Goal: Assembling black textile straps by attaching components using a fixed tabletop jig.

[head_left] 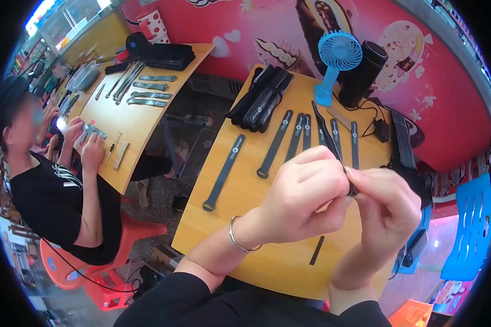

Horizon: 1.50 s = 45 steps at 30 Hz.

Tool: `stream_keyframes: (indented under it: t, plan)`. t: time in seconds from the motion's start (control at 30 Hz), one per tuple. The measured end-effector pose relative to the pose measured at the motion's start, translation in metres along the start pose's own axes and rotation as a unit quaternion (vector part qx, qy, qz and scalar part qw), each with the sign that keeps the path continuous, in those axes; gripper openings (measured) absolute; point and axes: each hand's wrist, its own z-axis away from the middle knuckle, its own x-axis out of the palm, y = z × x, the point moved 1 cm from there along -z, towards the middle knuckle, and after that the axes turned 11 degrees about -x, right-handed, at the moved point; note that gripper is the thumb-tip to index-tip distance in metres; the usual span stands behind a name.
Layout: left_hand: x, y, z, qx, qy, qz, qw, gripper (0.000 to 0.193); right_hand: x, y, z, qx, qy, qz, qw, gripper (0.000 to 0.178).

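My left hand (pixel 308 196) and my right hand (pixel 384 210) meet above the wooden table (pixel 213 229). Both are closed, fingertips pinching one end of a dark strap (pixel 326 128), whose free length sticks up and away behind my fingers. The pinched end is mostly hidden by the fingers. To the left of my hands lies a dark grey strap (pixel 223 171) with a rounded tip and a slotted end. More straps like it, one of them a grey strap (pixel 275 144), lie in a row beyond my hands. A short black strip (pixel 317 250) rests below my left hand.
Bundled black straps (pixel 262 101) lie at the far left of the table. A blue fan (pixel 338 54) and a black cylinder (pixel 368 68) stand at the back. Another stack of straps (pixel 402 141) lies at the right edge. At left, a person (pixel 65 185) works at another table (pixel 147 117).
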Motion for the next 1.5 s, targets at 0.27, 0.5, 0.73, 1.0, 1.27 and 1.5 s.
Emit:
stream_keyframes:
  t: [0.27,0.5,0.73,1.0,1.27,1.5]
  plan:
    - [0.002,0.009,0.006,0.067,0.085,-0.014,0.994,0.017,0.016,-0.01,0.004,-0.048,0.103,0.024,0.993,0.009]
    - [0.0,0.009,0.001,0.075,0.074,-0.002,0.994,0.012,0.022,-0.006,0.009,0.066,0.18,-0.107,0.976,0.02]
    - [-0.009,0.007,0.006,-0.012,0.094,-0.013,0.995,0.037,0.032,-0.006,0.006,-0.06,0.084,0.074,0.992,0.025]
    - [0.009,0.021,0.013,0.047,0.12,0.015,0.992,0.027,0.018,-0.007,0.018,-0.06,0.098,-0.011,0.993,0.027]
    - [0.003,0.01,0.01,0.139,0.119,0.026,0.983,0.033,0.019,-0.002,0.018,-0.001,0.091,-0.115,0.989,0.027]
    - [0.005,0.005,0.002,0.121,0.073,0.117,0.983,0.029,0.013,0.014,0.015,0.12,0.101,-0.525,0.837,0.017]
